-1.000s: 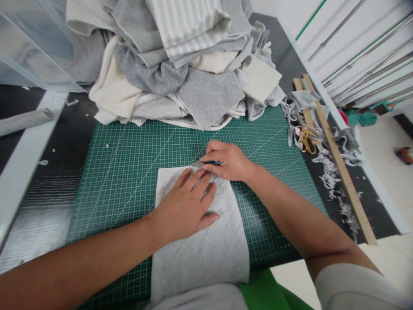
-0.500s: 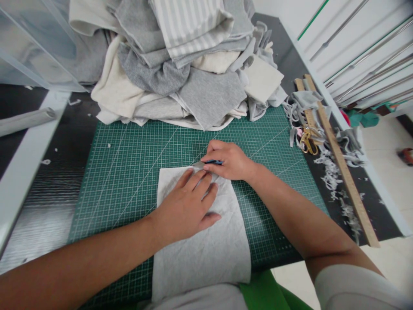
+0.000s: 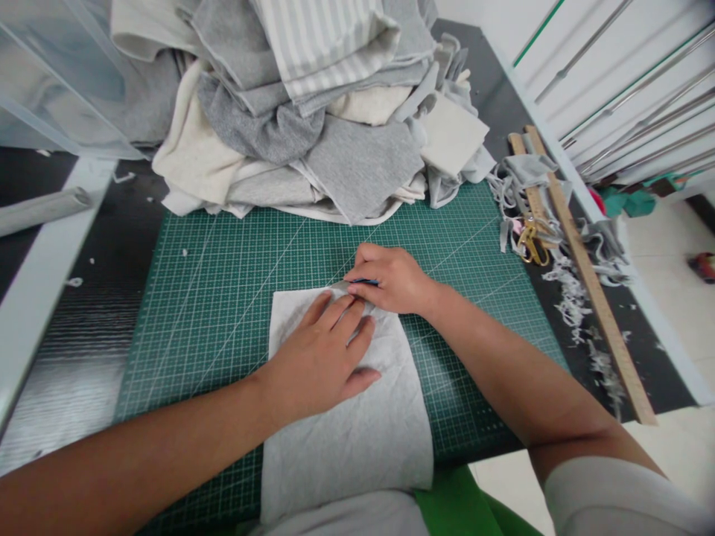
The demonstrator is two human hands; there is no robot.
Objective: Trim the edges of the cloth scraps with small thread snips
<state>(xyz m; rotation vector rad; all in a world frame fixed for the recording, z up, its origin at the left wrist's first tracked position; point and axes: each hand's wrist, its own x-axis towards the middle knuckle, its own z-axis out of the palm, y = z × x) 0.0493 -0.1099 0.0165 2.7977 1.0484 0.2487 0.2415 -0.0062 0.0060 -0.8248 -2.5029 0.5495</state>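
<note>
A light grey piece of fabric (image 3: 357,454) lies on the green cutting mat (image 3: 223,260), its near end reaching my lap. My left hand (image 3: 324,350) rests flat on its upper part with the fingers spread, pressing the cloth down. At the fabric's far edge, my right hand (image 3: 391,277) is closed around a small blue-handled cutting tool that looks like thread snips (image 3: 364,281). The pale metal blade points left along that edge, just beyond my left fingertips. My fingers cover much of the tool.
A large heap of grey, cream and striped fabric (image 3: 363,160) covers the mat's far side. On the right lie gold-handled scissors (image 3: 533,244), a wooden ruler (image 3: 597,290) and fabric scraps (image 3: 570,298). A grey roll (image 3: 45,211) is at the left, near clear plastic sheeting (image 3: 56,74).
My right hand and the snips have shifted very slightly left along the fabric's far edge. The left hand stays flat on the cloth; the whole view has moved a little.
</note>
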